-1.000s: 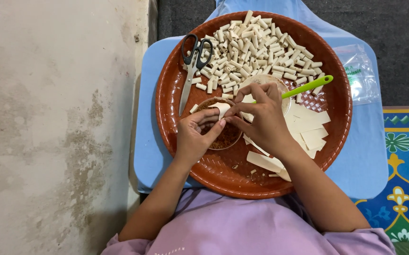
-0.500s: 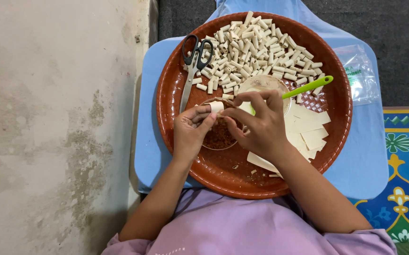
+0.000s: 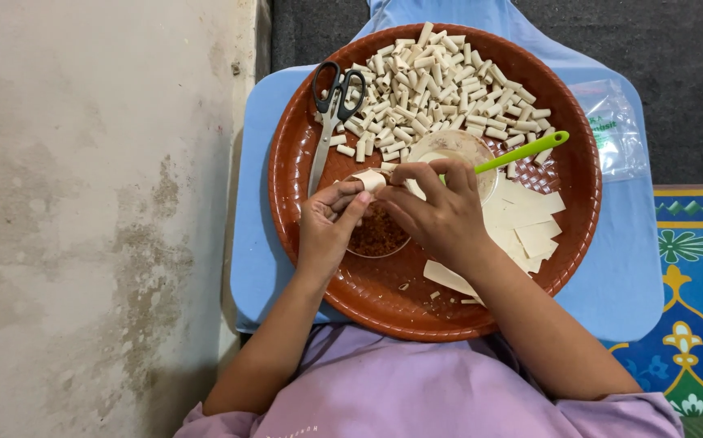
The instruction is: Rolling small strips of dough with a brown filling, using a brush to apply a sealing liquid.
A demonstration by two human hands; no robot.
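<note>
**At frame centre: both hands pinch one small roll over the tray**

At the bottom of the frame, a lilac shirt (image 3: pixel 416 389) and two bare forearms reach up into the picture. Just above them, the left hand (image 3: pixel 327 231) and right hand (image 3: pixel 441 215) meet at centre, fingertips together and closed on one pale roll (image 3: pixel 370 179), held just over the tray (image 3: pixel 303 162). The roll sits between the thumbs and forefingers of both hands.

Handling, as a judgement: the roll looks light, soft and thin-skinned, easily crushed or unrolled, so best held by its sides with light fingertip pressure. It may be slightly tacky.

Under the hands is one small clear bowl of reddish-brown filling (image 3: pixel 376 235). To the right of it, a stack of flat pale sheets (image 3: pixel 526 219); the exact count is unclear, roughly a handful, plus one strip (image 3: pixel 447 277) lying nearer the lower rim. Behind the right hand, one round dish (image 3: pixel 457 150) with one green-handled tool (image 3: pixel 522 152) resting in it.

In the upper left of the tray, one pair of black-handled scissors (image 3: pixel 329 118). Across the top, a heap of finished rolls (image 3: pixel 441 81), too many to count, dozens at least.

The tray rests on one blue board (image 3: pixel 619 268). At the upper right, one clear plastic bag (image 3: pixel 611 130). A patterned mat (image 3: pixel 692 259) lies at the right edge.
</note>
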